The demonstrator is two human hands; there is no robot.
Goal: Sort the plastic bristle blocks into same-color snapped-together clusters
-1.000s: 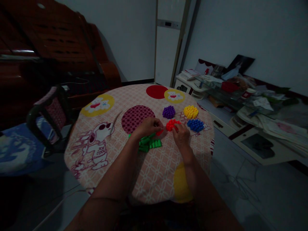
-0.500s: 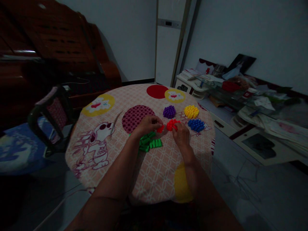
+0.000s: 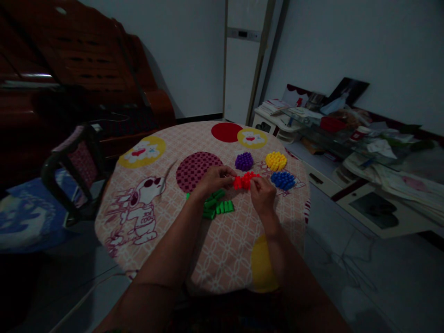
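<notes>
Small red peg-like pieces [image 3: 247, 179] stand in a tight group on the cloth-covered round table [image 3: 222, 259]. At the group's left side my left hand [image 3: 215, 180] is closed, its thumb and fingertips pinching a red piece at the edge. My right hand [image 3: 263, 194] is pinched closed at the group's right side, on a red piece mostly covered by the fingers. Loose green pieces [image 3: 217, 203], some lying and some side by side in a short row, are below my left hand, partly hidden by my left wrist.
Tight groups of purple pieces [image 3: 244, 161], yellow pieces [image 3: 276, 161] and blue pieces [image 3: 282, 180] stand beyond and right of the red ones. A chair [image 3: 78, 162] is at the table's left. A cluttered low cabinet [image 3: 347, 194] runs along the right wall.
My left hand has brought its red piece right, against the left side of the red group. My right hand's fingers have shifted slightly, still beside the group.
</notes>
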